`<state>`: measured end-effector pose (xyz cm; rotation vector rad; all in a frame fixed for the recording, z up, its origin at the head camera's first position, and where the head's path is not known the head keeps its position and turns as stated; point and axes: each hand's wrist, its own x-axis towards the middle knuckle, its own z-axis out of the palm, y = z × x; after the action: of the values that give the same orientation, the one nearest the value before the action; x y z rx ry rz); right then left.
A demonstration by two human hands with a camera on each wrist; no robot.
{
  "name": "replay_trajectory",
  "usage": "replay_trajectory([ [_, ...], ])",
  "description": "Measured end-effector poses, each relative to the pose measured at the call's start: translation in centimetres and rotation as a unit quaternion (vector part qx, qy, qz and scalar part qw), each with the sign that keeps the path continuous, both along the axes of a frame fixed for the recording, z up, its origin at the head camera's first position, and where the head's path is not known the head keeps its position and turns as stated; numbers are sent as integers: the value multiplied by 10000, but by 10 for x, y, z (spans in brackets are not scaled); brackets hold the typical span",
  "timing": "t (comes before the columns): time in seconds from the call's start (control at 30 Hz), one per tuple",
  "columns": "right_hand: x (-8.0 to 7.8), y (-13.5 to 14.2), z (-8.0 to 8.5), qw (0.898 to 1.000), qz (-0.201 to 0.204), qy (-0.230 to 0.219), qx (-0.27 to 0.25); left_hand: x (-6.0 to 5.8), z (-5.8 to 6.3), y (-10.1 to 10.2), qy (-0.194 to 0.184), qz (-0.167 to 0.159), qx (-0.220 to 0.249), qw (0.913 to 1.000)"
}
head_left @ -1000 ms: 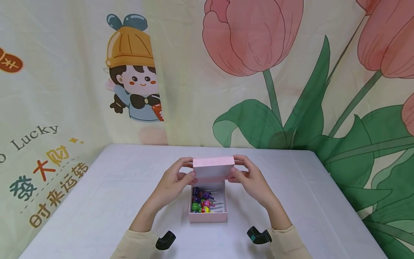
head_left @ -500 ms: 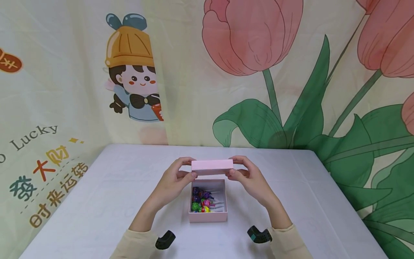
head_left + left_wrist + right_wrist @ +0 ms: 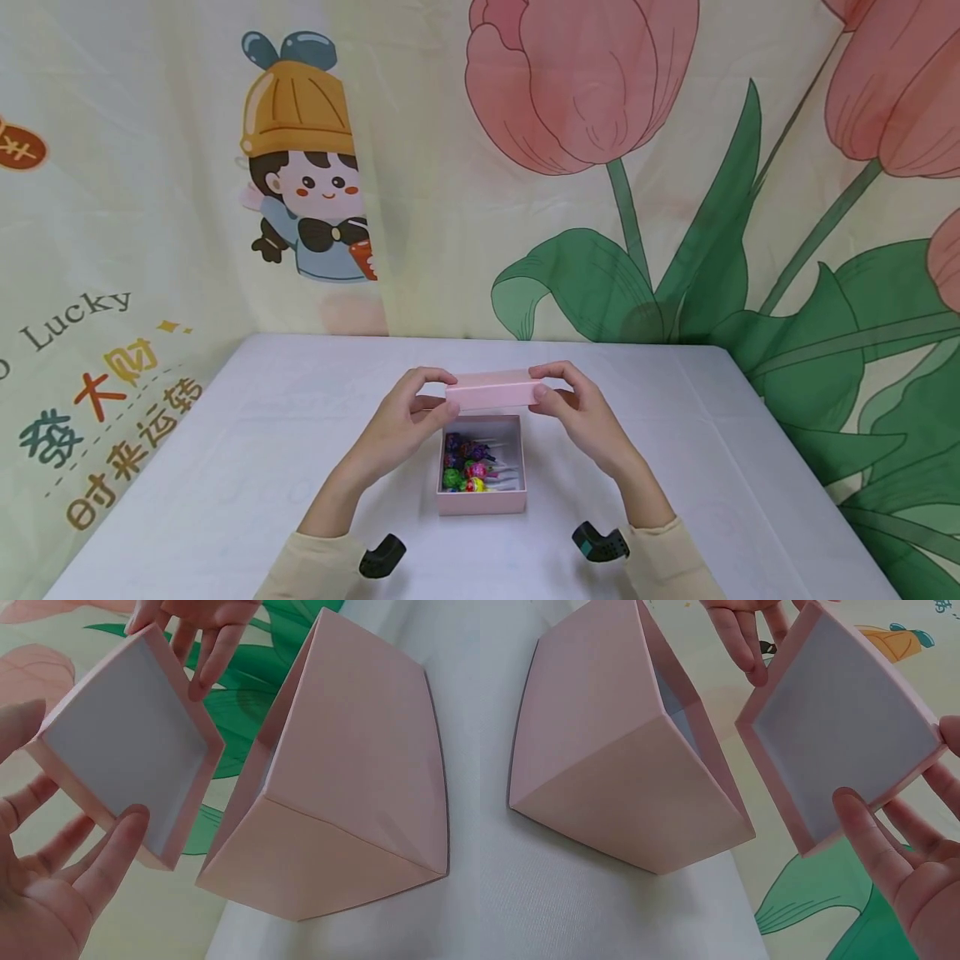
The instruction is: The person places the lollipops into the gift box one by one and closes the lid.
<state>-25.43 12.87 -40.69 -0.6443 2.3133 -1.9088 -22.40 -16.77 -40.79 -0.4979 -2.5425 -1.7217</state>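
Observation:
A pink box lid (image 3: 492, 393) is held up between both hands, above and behind the box. My left hand (image 3: 400, 429) grips its left end, thumb near side and fingers behind. The right hand (image 3: 581, 419) grips the opposite end the same way. Both wrist views show the lid's pale inner face (image 3: 124, 742), apart from the box. Below it the uncovered pink box (image 3: 482, 503) stands on the table. Inside lie several lollipops (image 3: 467, 464) in purple, green, pink and yellow wrappers, their white sticks pointing right. In the wrist views the box walls (image 3: 592, 727) hide them.
A white cloth covers the table (image 3: 300, 417). Behind it hangs a backdrop (image 3: 420, 208) printed with tulips, a cartoon figure and lettering. A black wrist device (image 3: 382, 556) sits by the left sleeve, another (image 3: 600, 542) by the right.
The lid has tipped from showing its pale inside to showing its pink outer side and top. Both hands have kept their hold on its ends. The box and lollipops stay in place.

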Motion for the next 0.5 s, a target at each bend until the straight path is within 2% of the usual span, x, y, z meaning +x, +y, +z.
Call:
replay_trajectory([
  [0.3, 0, -1, 1, 10000, 35, 6, 76, -1, -2, 0, 57, 165, 24, 9998],
  [0.5, 1, -1, 1, 9999, -17, -37, 150, 0, -1, 0, 146, 120, 43, 9998],
])
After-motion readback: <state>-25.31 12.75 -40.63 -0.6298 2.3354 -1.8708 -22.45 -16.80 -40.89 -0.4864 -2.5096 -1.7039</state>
